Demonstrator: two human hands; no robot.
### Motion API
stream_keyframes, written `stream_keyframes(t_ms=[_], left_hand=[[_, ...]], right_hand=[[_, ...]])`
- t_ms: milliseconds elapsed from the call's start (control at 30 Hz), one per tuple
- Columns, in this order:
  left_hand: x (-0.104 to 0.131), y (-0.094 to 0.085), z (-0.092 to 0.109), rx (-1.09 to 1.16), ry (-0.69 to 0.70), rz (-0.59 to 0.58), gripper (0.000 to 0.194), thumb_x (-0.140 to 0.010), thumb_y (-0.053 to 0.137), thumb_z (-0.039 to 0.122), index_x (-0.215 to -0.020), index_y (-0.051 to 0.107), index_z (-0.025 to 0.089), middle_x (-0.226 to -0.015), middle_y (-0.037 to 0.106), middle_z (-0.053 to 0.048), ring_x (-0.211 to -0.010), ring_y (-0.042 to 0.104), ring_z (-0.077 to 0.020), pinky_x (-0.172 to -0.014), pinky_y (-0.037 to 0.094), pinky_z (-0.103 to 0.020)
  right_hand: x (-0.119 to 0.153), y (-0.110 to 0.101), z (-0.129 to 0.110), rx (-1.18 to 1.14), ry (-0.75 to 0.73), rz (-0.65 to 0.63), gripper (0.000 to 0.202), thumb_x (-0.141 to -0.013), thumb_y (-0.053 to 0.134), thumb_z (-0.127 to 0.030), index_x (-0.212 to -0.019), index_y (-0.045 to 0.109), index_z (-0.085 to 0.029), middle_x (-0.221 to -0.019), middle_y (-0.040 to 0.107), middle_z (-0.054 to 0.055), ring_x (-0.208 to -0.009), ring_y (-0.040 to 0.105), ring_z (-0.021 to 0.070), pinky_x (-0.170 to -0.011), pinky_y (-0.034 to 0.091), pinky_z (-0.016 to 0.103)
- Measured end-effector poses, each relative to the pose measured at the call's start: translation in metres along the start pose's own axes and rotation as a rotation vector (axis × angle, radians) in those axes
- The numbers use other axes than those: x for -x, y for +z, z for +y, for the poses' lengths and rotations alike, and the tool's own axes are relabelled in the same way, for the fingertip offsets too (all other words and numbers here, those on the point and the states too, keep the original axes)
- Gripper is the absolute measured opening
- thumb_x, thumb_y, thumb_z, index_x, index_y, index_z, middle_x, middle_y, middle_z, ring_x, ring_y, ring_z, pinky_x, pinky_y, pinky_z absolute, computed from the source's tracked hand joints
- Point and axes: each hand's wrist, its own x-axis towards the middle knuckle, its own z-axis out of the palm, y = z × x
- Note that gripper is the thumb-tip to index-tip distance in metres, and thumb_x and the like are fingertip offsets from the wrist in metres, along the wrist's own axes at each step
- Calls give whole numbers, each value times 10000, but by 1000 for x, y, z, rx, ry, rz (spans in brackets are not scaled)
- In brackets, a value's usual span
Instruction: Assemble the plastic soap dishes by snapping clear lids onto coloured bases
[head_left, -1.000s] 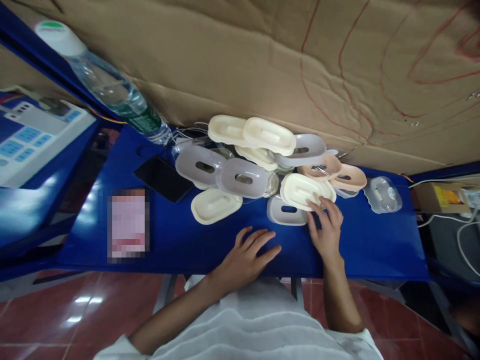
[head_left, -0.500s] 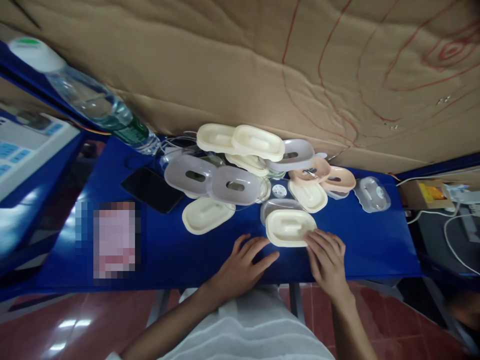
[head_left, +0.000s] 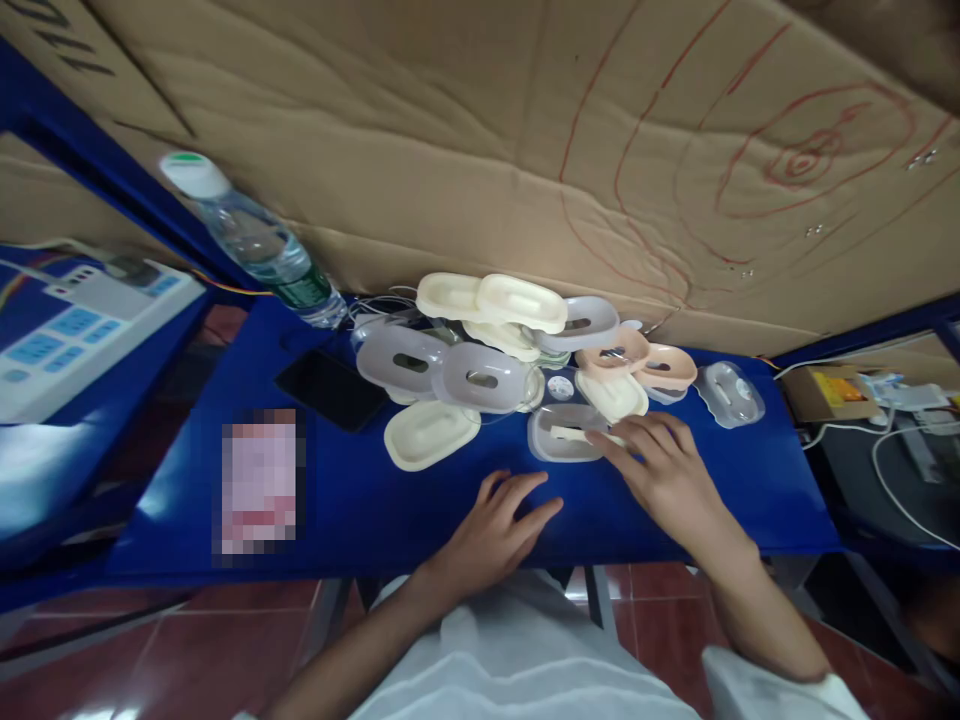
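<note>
Between thumb and fingers, my right hand (head_left: 667,475) grips a narrow cream piece (head_left: 571,433), which lies across the opening of a clear-grey oval dish (head_left: 551,450). My left hand (head_left: 502,525) rests over the near part of the blue table, fingers apart and holding nothing. Beyond both hands is a pile of oval dishes: grey ones with slots (head_left: 484,378), cream ones (head_left: 523,302) and peach ones (head_left: 664,372). One cream dish (head_left: 431,435) lies nearer, at the pile's left front.
A water bottle (head_left: 277,255) leans at the back left, with a black phone (head_left: 330,388) and a blurred pink item (head_left: 259,480) nearby. A clear dish (head_left: 731,395) lies at right. Brown cardboard (head_left: 420,150) stands behind. A power strip (head_left: 75,330) is far left.
The cream dish that lay face-up at my right fingertips no longer shows that way; a thin cream piece is now in that hand. My right hand has turned and lifted. The view has shifted.
</note>
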Motion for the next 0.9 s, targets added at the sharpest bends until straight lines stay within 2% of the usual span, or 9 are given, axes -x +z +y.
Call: stream_keyframes(t_ms=[100,233,333,400,533,633,700,800,900], left_hand=[[3,0,-1,5,-26,46,422,-1054,570,119,-1459,634,215,-1494,609,-187,-1393,589,-283,-1165,466,-536],[6,0,-2,20,-47,91,408,-1050,585,117,-1445,639,206,-1484,608,-179,-1348,602,-282,-1139,481,-519],[7,0,-3,45,-33,92,394,-1049,591,124,-1431,647,200,-1494,598,-182,-1335,601,-288,-1119,496,-507],[8,0,-4,65,-15,73,396,-1040,592,112,-1421,653,197,-1500,595,-183,-1323,605,-290,-1113,504,-503],[9,2,-6,104,0,37,405,-1017,601,90,-1405,663,188,-1514,587,-189,-1299,613,-298,-1103,514,-507],[8,3,-8,122,1,32,384,-1018,605,99,-1386,675,184,-1500,599,-185,-1263,625,-292,-1089,521,-496],[7,3,-9,132,16,26,367,-1023,605,107,-1374,681,183,-1483,615,-179,-1241,632,-283,-1081,522,-480],[5,4,-8,117,54,-8,352,-1022,606,107,-1357,686,179,-1450,643,-170,-1226,646,-278,-1057,523,-457],[4,5,-3,9,122,-60,366,-1017,627,128,-1372,681,194,-1463,654,-158,-1263,642,-293,-1096,496,-491]], right_hand=[[-36,6,12,-7,-102,-48,478,-1019,583,-55,-1446,689,-242,-1253,763,113,-1244,654,289,-1137,465,496],[-71,22,33,-111,-97,-52,380,-1072,579,-156,-1421,700,-241,-1326,758,113,-1285,668,277,-1123,501,485],[-79,27,43,-250,-54,-20,334,-1110,557,-273,-1410,703,-256,-1443,713,110,-1349,660,277,-1121,530,489],[-74,26,45,-333,-6,12,350,-1110,565,-329,-1432,690,-268,-1495,684,107,-1406,632,281,-1162,521,507],[-34,21,52,-395,235,250,351,-1086,592,-357,-1410,701,-279,-1452,706,103,-1367,663,280,-1183,520,516],[14,31,82,-305,456,379,332,-1086,554,-387,-1331,731,-250,-1358,744,115,-1311,686,284,-1167,517,523],[49,45,112,-166,643,331,422,-1076,527,-464,-1348,721,-206,-1399,717,162,-1359,642,324,-1193,468,567],[93,73,153,17,960,145,697,-1000,558,-578,-1520,596,-115,-1628,521,267,-1502,480,455,-1207,362,704],[118,98,169,53,1108,0,838,-967,575,-587,-1622,458,-78,-1703,403,296,-1559,373,496,-1204,310,746]])
